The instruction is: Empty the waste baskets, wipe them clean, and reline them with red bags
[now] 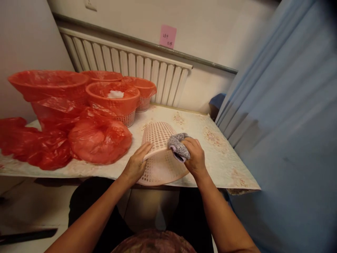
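Hands [135,165] [195,159] astride basket [157,135], cloth [179,146] in right

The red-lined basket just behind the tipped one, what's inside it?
A white crumpled lump sits on its red liner. The rim and liner hide whatever lies deeper.

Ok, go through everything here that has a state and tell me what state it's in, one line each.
pink basket: on its side, unlined, rim toward the person.
left hand: gripping the basket's rim.
right hand: closed on the cloth.
grey cloth: bunched, pressed against the basket's wall.
lined baskets: upright, red bags fitted; one holds something white.
loose red bags: crumpled, heaped on the table.
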`<state>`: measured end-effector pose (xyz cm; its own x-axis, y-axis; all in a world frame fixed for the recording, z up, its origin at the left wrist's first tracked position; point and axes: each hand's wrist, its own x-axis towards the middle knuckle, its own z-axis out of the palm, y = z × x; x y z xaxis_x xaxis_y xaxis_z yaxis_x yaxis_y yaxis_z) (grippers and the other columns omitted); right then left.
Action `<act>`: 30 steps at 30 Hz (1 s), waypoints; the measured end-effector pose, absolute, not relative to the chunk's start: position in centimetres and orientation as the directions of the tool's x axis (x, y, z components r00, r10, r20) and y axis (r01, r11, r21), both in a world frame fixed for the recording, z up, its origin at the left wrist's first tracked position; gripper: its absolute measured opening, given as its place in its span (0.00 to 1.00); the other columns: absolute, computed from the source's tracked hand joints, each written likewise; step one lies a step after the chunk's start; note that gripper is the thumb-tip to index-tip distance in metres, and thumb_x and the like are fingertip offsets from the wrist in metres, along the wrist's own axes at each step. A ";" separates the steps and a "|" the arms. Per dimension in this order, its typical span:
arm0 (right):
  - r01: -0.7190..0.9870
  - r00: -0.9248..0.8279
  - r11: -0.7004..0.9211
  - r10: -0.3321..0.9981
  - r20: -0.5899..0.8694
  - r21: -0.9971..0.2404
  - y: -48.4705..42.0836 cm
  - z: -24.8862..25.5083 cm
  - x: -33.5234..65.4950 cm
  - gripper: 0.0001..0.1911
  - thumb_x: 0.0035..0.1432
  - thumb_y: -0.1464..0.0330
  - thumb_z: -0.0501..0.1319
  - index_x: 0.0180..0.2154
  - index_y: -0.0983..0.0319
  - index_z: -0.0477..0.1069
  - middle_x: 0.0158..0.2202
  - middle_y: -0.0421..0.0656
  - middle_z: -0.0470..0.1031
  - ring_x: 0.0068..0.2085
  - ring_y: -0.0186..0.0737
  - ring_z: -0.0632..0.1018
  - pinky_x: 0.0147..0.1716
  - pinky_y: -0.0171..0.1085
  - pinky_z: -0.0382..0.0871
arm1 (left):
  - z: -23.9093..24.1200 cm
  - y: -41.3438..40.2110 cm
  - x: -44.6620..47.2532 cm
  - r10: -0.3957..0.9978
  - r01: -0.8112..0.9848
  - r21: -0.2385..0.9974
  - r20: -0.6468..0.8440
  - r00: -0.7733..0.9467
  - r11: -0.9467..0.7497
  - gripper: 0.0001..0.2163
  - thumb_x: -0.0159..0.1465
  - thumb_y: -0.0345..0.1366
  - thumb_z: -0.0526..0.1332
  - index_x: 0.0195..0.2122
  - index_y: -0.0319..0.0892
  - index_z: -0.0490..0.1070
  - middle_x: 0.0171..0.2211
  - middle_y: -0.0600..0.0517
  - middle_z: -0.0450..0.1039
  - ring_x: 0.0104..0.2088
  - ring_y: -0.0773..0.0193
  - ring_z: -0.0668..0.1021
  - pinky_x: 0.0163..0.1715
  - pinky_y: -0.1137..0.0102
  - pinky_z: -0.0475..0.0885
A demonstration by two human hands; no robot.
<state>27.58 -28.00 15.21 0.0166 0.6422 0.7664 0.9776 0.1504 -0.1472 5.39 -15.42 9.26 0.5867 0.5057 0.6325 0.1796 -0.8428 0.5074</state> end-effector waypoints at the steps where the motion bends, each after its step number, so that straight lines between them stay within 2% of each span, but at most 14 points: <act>1: 0.973 0.046 0.153 0.605 0.795 -0.173 -28.2 14.4 28.0 0.14 0.55 0.74 0.58 0.44 0.60 0.71 0.46 0.48 0.73 0.48 0.46 0.72 0.48 0.44 0.66 | 9.0 -15.5 5.3 0.509 0.178 0.514 0.628 0.588 -0.839 0.27 0.59 0.24 0.49 0.61 0.39 0.62 0.61 0.43 0.64 0.62 0.58 0.65 0.63 0.55 0.61; 4: 0.949 0.204 0.120 0.474 0.857 -0.292 -28.8 11.5 29.1 0.12 0.56 0.69 0.60 0.44 0.61 0.71 0.44 0.48 0.73 0.48 0.46 0.72 0.49 0.46 0.67 | 8.4 -15.6 4.9 0.536 0.183 0.543 0.614 0.579 -0.820 0.27 0.59 0.24 0.50 0.61 0.39 0.62 0.62 0.43 0.62 0.63 0.57 0.64 0.63 0.55 0.60; 7: 0.835 0.502 0.036 0.357 0.787 -0.549 -29.2 8.0 29.5 0.15 0.55 0.63 0.62 0.44 0.62 0.72 0.44 0.48 0.75 0.47 0.46 0.75 0.48 0.46 0.68 | 8.1 -15.6 4.5 0.563 0.181 0.573 0.608 0.560 -0.799 0.27 0.59 0.25 0.50 0.61 0.40 0.62 0.63 0.45 0.62 0.63 0.57 0.64 0.64 0.55 0.59; 10: 0.527 0.833 -0.040 0.223 0.507 -0.849 -29.4 4.2 28.9 0.22 0.51 0.59 0.64 0.45 0.65 0.73 0.43 0.50 0.77 0.46 0.47 0.77 0.46 0.44 0.70 | 8.0 -15.6 4.1 0.591 0.171 0.604 0.613 0.523 -0.778 0.26 0.60 0.26 0.51 0.61 0.41 0.63 0.62 0.46 0.63 0.63 0.57 0.65 0.64 0.56 0.59; 13: 0.155 0.975 -0.047 0.169 0.145 -0.987 -29.6 0.8 27.8 0.27 0.45 0.58 0.66 0.44 0.70 0.75 0.39 0.51 0.79 0.44 0.50 0.78 0.44 0.44 0.72 | 7.5 -15.5 3.4 0.648 0.170 0.657 0.607 0.459 -0.735 0.24 0.60 0.29 0.53 0.59 0.39 0.65 0.61 0.44 0.65 0.61 0.56 0.67 0.63 0.56 0.60; 15: 0.030 0.982 -0.030 0.189 0.024 -0.999 -29.8 -0.4 27.2 0.28 0.43 0.58 0.66 0.43 0.72 0.75 0.37 0.50 0.80 0.41 0.49 0.79 0.40 0.44 0.73 | 6.8 -15.4 2.8 0.699 0.172 0.702 0.587 0.408 -0.691 0.23 0.61 0.31 0.54 0.58 0.39 0.66 0.60 0.45 0.66 0.61 0.56 0.68 0.63 0.56 0.60; 17: 0.024 0.971 -0.020 0.240 0.018 -1.000 -29.9 -0.3 27.0 0.28 0.43 0.58 0.66 0.42 0.71 0.75 0.37 0.50 0.80 0.40 0.49 0.79 0.39 0.43 0.73 | 5.9 -15.3 2.1 0.766 0.181 0.763 0.540 0.349 -0.620 0.22 0.62 0.34 0.54 0.57 0.40 0.67 0.59 0.45 0.67 0.60 0.56 0.69 0.63 0.56 0.60; 19: 0.121 0.956 -0.032 0.274 0.108 -0.992 -29.8 1.3 27.4 0.26 0.42 0.58 0.67 0.40 0.71 0.75 0.37 0.51 0.79 0.40 0.49 0.79 0.40 0.43 0.72 | 4.8 -15.2 1.5 0.840 0.202 0.831 0.450 0.303 -0.518 0.21 0.62 0.36 0.55 0.56 0.40 0.67 0.56 0.45 0.70 0.57 0.55 0.72 0.60 0.55 0.63; 22: 0.461 0.851 -0.058 0.313 0.422 -0.885 -29.4 5.3 28.5 0.22 0.46 0.58 0.67 0.39 0.67 0.75 0.38 0.49 0.78 0.41 0.48 0.78 0.42 0.43 0.70 | 4.1 -15.5 1.2 0.894 0.267 0.869 0.338 0.294 -0.417 0.22 0.61 0.39 0.56 0.56 0.38 0.67 0.51 0.43 0.74 0.52 0.53 0.75 0.56 0.54 0.68; 24: 0.674 0.685 -0.023 0.393 0.614 -0.738 -29.1 8.0 29.2 0.18 0.51 0.59 0.65 0.41 0.63 0.75 0.39 0.47 0.77 0.42 0.46 0.77 0.43 0.42 0.70 | 4.5 -15.8 1.6 0.883 0.301 0.841 0.368 0.291 -0.449 0.22 0.61 0.39 0.57 0.56 0.38 0.66 0.52 0.43 0.74 0.53 0.52 0.75 0.56 0.54 0.68; 26: 0.787 0.530 0.033 0.474 0.703 -0.615 -28.7 9.8 29.8 0.15 0.54 0.60 0.63 0.42 0.61 0.74 0.41 0.46 0.77 0.43 0.44 0.77 0.44 0.42 0.70 | 5.6 -16.0 2.4 0.840 0.299 0.788 0.471 0.271 -0.538 0.22 0.61 0.37 0.57 0.57 0.40 0.65 0.54 0.43 0.72 0.54 0.54 0.74 0.57 0.55 0.67; 28: 0.814 0.481 0.047 0.504 0.717 -0.579 -28.4 10.4 30.2 0.15 0.55 0.60 0.62 0.43 0.60 0.74 0.42 0.46 0.76 0.43 0.44 0.76 0.44 0.42 0.70 | 6.7 -16.0 3.2 0.766 0.265 0.722 0.571 0.295 -0.639 0.21 0.61 0.34 0.55 0.56 0.40 0.66 0.56 0.43 0.70 0.56 0.55 0.72 0.59 0.56 0.65; 30: 0.777 0.548 0.009 0.482 0.684 -0.629 -28.3 9.7 30.6 0.17 0.53 0.59 0.63 0.43 0.61 0.74 0.42 0.46 0.77 0.43 0.44 0.77 0.44 0.42 0.70 | 7.4 -15.9 3.8 0.705 0.231 0.674 0.615 0.352 -0.702 0.20 0.62 0.33 0.53 0.56 0.40 0.67 0.57 0.44 0.69 0.58 0.56 0.71 0.61 0.56 0.63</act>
<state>30.55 -28.32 9.65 0.5477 0.4820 0.6839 0.7772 0.0095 -0.6291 3.82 -15.85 7.42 0.3524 0.7055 0.6149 0.2305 -0.7023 0.6735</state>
